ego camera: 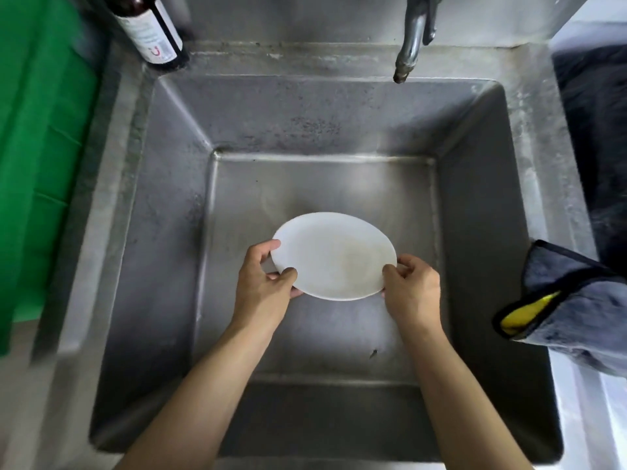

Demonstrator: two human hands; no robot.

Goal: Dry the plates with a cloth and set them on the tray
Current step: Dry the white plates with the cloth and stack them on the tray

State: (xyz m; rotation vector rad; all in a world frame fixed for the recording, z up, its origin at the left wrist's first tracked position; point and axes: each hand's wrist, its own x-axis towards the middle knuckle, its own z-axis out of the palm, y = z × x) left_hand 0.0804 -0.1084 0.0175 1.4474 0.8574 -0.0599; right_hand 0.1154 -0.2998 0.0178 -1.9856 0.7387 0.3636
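Note:
A white round plate [334, 256] is held over the middle of a deep steel sink [152, 205]. My left hand [263, 283] grips its left rim, thumb on top and fingers curled beneath. My right hand [410, 288] pinches the plate's right rim the same way. A grey cloth with black edging and a yellow patch [570, 300] lies folded on the sink's right ledge, apart from both hands. No tray shows in this view.
A steel tap [412, 39] hangs over the sink's back edge. A dark bottle with a white label [149, 28] stands at the back left corner. Green fabric [37, 147] covers the left side. A dark surface [597, 137] lies at the right.

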